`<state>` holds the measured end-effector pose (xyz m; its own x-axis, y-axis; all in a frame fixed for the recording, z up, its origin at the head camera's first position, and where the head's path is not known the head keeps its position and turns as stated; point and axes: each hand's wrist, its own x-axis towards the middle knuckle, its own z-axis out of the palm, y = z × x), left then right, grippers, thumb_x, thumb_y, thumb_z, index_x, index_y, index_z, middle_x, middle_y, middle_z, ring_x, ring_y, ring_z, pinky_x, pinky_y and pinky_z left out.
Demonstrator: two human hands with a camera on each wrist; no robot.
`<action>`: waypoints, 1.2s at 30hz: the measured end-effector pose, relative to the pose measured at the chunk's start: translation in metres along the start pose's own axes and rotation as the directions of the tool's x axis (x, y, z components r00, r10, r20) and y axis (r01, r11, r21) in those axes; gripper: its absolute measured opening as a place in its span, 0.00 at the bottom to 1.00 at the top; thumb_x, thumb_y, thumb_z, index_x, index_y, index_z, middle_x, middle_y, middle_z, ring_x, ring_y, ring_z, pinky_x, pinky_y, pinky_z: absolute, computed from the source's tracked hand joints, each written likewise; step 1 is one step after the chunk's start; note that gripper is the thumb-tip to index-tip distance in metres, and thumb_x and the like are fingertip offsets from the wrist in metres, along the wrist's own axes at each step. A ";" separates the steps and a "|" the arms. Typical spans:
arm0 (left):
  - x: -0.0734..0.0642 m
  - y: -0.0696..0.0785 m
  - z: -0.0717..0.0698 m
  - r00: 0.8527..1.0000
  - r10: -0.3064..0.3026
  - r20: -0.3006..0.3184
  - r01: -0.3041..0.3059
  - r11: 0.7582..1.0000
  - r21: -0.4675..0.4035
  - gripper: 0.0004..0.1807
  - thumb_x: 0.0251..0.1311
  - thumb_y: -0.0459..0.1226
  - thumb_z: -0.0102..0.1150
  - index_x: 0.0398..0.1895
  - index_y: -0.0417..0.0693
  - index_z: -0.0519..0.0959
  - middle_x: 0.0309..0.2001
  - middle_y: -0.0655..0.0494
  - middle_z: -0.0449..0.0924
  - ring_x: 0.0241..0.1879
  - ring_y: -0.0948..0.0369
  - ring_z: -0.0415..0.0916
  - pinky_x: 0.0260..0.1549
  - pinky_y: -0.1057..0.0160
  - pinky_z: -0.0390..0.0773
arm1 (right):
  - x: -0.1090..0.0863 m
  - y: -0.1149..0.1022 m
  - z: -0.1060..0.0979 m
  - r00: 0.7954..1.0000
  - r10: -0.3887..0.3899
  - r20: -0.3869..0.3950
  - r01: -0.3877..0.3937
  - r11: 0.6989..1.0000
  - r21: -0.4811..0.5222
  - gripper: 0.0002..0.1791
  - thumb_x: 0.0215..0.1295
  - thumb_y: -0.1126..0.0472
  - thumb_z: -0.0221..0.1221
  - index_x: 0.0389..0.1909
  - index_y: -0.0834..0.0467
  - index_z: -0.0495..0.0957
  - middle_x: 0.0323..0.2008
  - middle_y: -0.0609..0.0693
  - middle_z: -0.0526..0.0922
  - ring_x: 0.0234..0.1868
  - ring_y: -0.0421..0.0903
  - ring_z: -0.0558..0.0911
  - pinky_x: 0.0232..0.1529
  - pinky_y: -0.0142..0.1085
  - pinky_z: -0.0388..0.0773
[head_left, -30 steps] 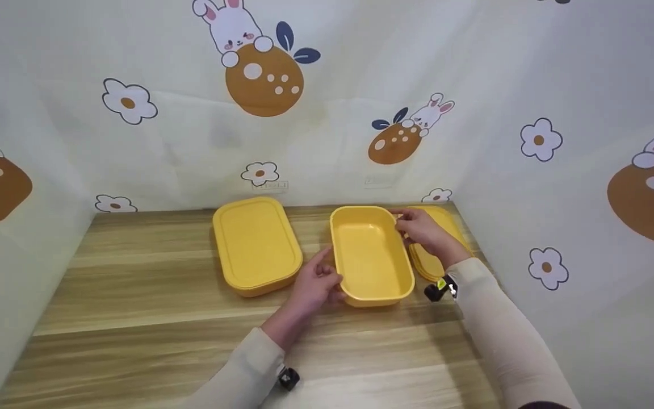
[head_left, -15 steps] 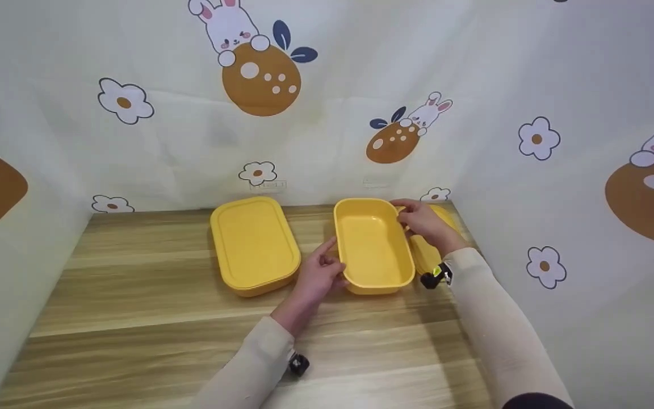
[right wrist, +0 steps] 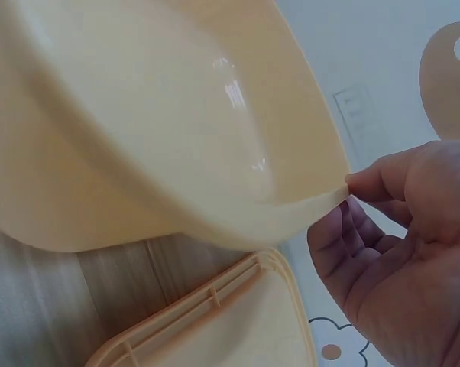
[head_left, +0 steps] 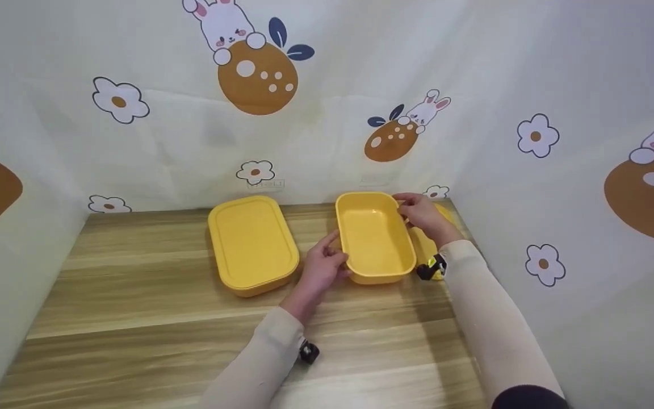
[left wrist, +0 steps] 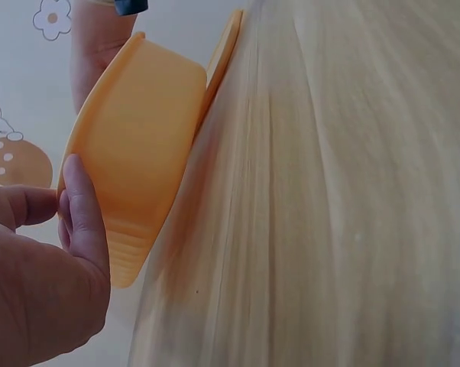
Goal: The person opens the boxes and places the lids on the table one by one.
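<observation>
A yellow lunch box base point(head_left: 375, 238), with no lid on it, is held between both hands with its hollow facing up. My left hand point(head_left: 322, 267) grips its left rim near the front; in the left wrist view, fingers point(left wrist: 85, 210) lie against the outer wall. At the far right corner my right hand point(head_left: 422, 216) pinches the rim, plainest in the right wrist view. A yellow lid point(right wrist: 238, 321) lies to the right with its ridged side up, partly hidden by the right arm. Whether the box touches the table, I cannot tell.
Left of my left hand, a second yellow lunch box point(head_left: 254, 244) stands with its lid on. The wooden table point(head_left: 151, 318) meets a printed curtain point(head_left: 315, 136) at the back and on both sides. Each wrist carries a small black camera point(head_left: 309, 352).
Both hands have moved the open lunch box base away toward the back curtain and slightly right. The lid is now more covered by the right arm. The lidded box has stayed put.
</observation>
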<state>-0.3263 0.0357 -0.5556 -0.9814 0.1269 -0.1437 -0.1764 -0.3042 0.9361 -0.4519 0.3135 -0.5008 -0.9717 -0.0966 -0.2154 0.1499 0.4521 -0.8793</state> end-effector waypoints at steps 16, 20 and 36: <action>0.009 -0.001 0.005 1.000 -0.025 0.011 0.025 1.000 0.003 0.41 0.69 0.21 0.59 0.86 0.45 0.66 0.43 0.53 0.66 0.35 0.62 0.77 0.37 0.60 0.90 | 0.008 -0.003 -0.004 1.000 0.008 -0.013 -0.008 1.000 -0.026 0.27 0.80 0.65 0.54 0.78 0.61 0.74 0.57 0.61 0.83 0.50 0.53 0.81 0.49 0.42 0.87; 0.010 -0.001 0.007 0.999 -0.021 0.026 0.021 1.000 -0.009 0.41 0.70 0.21 0.58 0.86 0.44 0.65 0.44 0.53 0.65 0.35 0.61 0.77 0.38 0.61 0.90 | 0.006 -0.004 -0.005 1.000 0.013 -0.013 -0.013 0.999 -0.032 0.28 0.81 0.65 0.54 0.79 0.61 0.73 0.57 0.61 0.83 0.50 0.53 0.81 0.53 0.45 0.86; 0.013 -0.004 0.016 0.999 -0.051 0.015 0.051 0.999 0.012 0.42 0.71 0.21 0.60 0.87 0.47 0.65 0.43 0.54 0.64 0.36 0.62 0.76 0.35 0.64 0.89 | 0.003 -0.004 -0.012 0.996 0.086 -0.006 -0.086 0.995 -0.041 0.28 0.81 0.64 0.54 0.78 0.60 0.72 0.65 0.62 0.81 0.59 0.58 0.80 0.65 0.51 0.82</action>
<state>-0.3377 0.0537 -0.5561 -0.9699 0.1565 -0.1865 -0.2252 -0.2859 0.9314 -0.4575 0.3215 -0.4927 -0.9562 -0.0523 -0.2880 0.2258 0.4945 -0.8393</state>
